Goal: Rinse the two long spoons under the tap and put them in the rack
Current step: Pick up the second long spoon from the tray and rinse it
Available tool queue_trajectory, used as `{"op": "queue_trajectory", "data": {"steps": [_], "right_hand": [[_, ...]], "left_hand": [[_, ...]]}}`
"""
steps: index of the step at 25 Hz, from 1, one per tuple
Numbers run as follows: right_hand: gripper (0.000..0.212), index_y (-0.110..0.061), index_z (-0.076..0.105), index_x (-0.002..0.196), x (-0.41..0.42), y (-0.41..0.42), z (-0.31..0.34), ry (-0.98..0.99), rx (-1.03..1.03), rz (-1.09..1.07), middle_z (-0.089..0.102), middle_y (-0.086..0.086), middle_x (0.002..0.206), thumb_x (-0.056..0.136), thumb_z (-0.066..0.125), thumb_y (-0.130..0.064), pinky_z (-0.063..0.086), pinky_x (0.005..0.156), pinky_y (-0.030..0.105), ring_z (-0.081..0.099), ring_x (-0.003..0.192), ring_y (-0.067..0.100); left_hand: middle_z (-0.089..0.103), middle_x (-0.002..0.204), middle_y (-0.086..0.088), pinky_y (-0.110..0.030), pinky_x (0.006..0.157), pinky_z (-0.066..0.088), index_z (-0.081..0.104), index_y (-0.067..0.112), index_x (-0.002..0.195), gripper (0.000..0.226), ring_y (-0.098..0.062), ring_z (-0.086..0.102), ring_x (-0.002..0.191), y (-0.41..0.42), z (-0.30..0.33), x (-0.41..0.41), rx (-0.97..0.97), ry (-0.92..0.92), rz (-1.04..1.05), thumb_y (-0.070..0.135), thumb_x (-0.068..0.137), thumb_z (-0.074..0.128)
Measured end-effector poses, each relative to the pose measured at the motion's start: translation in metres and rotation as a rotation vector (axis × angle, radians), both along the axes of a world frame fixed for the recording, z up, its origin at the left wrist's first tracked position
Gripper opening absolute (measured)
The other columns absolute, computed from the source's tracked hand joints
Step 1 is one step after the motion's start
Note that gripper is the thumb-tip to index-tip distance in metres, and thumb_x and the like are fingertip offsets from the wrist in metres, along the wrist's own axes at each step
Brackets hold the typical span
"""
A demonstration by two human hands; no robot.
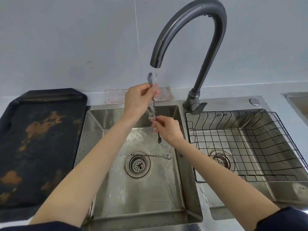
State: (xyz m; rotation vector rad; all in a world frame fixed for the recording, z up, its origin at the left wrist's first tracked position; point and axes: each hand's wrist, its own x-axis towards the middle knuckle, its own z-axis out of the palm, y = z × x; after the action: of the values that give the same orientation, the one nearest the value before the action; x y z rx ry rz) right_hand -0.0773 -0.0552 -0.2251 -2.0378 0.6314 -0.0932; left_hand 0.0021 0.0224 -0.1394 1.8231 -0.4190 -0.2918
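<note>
A long twisted-handle spoon [154, 105] stands nearly upright under the running tap [188, 30]. Its bowl points up beside the spout and its forked end hangs down at the bottom. My left hand [140, 99] pinches it near the bowl, and my right hand [166, 129] grips its lower shaft. Water runs down over the spoon and my fingers. The second long spoon [150, 155] lies flat on the bottom of the left sink [138, 189], just behind the drain. The black wire rack [250, 147] sits in the right sink with nothing in it.
A dark, worn tray [38, 144] lies on the counter left of the sink. A folded cloth [115, 96] rests against the wall behind the sink. The tap's lever [198, 107] sits between the two basins. Another basin edge [298, 100] shows at far right.
</note>
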Motion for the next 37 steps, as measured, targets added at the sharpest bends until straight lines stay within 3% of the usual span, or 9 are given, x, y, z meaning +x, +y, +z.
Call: {"op": "queue_trajectory", "data": {"steps": [6,10,14,17,21,24,30,35,37], "right_hand": [[0.022,-0.008,0.065,0.105,-0.026,0.009,-0.035,0.157,0.019,0.066,0.071,0.005,0.091,0.095,0.048,-0.017,0.041,0.044,-0.001,0.056,0.056,0.0],[0.022,-0.012,0.066,0.102,-0.025,0.006,-0.034,0.167,-0.011,0.019,0.071,0.003,0.089,0.094,0.05,-0.025,0.056,0.065,0.023,0.065,0.07,0.014],[0.022,-0.01,0.067,0.098,-0.024,-0.01,-0.025,0.075,-0.039,-0.004,0.062,-0.007,0.073,0.093,0.053,-0.026,0.037,0.04,0.005,0.048,0.042,-0.003],[0.022,-0.011,0.067,0.105,-0.021,-0.022,-0.017,0.026,-0.037,-0.018,0.061,-0.002,0.08,0.092,0.055,-0.024,0.039,0.048,0.005,0.048,0.056,-0.002],[0.031,-0.014,0.06,0.121,-0.018,-0.027,-0.025,0.148,-0.182,0.051,0.05,0.008,0.099,0.094,0.052,-0.025,0.03,0.073,0.012,0.05,0.088,0.016],[0.031,-0.012,0.059,0.121,-0.021,-0.022,-0.041,0.301,-0.238,0.116,0.051,0.016,0.114,0.094,0.051,-0.025,0.042,0.092,0.028,0.056,0.103,0.029],[0.025,-0.013,0.059,0.115,-0.024,0.0,-0.067,0.543,-0.351,0.322,0.058,0.011,0.121,0.093,0.051,-0.021,0.048,0.089,0.04,0.057,0.109,0.031],[0.021,-0.01,0.057,0.111,-0.03,0.013,-0.099,0.693,-0.324,0.405,0.061,0.014,0.117,0.093,0.046,-0.014,0.049,0.085,0.039,0.058,0.106,0.033],[0.022,-0.01,0.058,0.109,-0.03,0.016,-0.113,0.735,-0.329,0.422,0.06,0.015,0.118,0.091,0.045,-0.012,0.049,0.086,0.038,0.058,0.107,0.033]], "left_hand": [[0.067,0.093,0.004,-0.016,0.08,0.053,0.063,0.012,0.093,0.018,0.009,0.065,0.067,0.001,0.008,0.008,-0.087,0.071,-0.096,0.008,0.093,0.045],[0.067,0.088,0.008,-0.012,0.074,0.055,0.064,0.013,0.093,0.017,0.003,0.068,0.074,0.004,0.01,0.01,-0.227,0.167,-0.084,0.009,0.093,0.048],[0.068,0.081,0.006,-0.014,0.072,0.056,0.063,0.021,0.086,0.014,-0.001,0.068,0.073,0.03,0.011,0.033,-0.413,0.338,0.076,0.017,0.092,0.051],[0.067,0.063,0.01,-0.015,0.068,0.056,0.061,0.018,0.08,0.015,-0.002,0.065,0.068,0.055,-0.005,0.05,-0.492,0.515,0.229,0.019,0.091,0.052],[0.06,0.08,0.003,-0.013,0.067,0.055,0.055,0.02,0.081,0.013,-0.007,0.062,0.078,0.081,-0.04,0.059,-0.435,0.598,0.343,0.019,0.093,0.049],[0.058,0.082,0.002,-0.012,0.065,0.056,0.055,0.02,0.083,0.015,-0.011,0.061,0.081,0.099,-0.07,0.06,-0.345,0.556,0.383,0.012,0.093,0.049],[0.057,0.078,-0.001,-0.007,0.054,0.053,0.06,0.005,0.104,0.018,-0.009,0.057,0.07,0.119,-0.135,0.058,-0.029,0.555,0.485,0.002,0.092,0.047],[0.064,0.104,-0.01,-0.033,0.087,0.051,0.064,0.004,0.11,0.026,-0.013,0.058,0.066,0.123,-0.191,0.056,0.352,0.502,0.459,0.001,0.089,0.049],[0.065,0.109,-0.011,-0.036,0.095,0.047,0.063,0.004,0.11,0.028,-0.025,0.063,0.082,0.122,-0.206,0.055,0.475,0.489,0.397,0.0,0.088,0.046]]}}
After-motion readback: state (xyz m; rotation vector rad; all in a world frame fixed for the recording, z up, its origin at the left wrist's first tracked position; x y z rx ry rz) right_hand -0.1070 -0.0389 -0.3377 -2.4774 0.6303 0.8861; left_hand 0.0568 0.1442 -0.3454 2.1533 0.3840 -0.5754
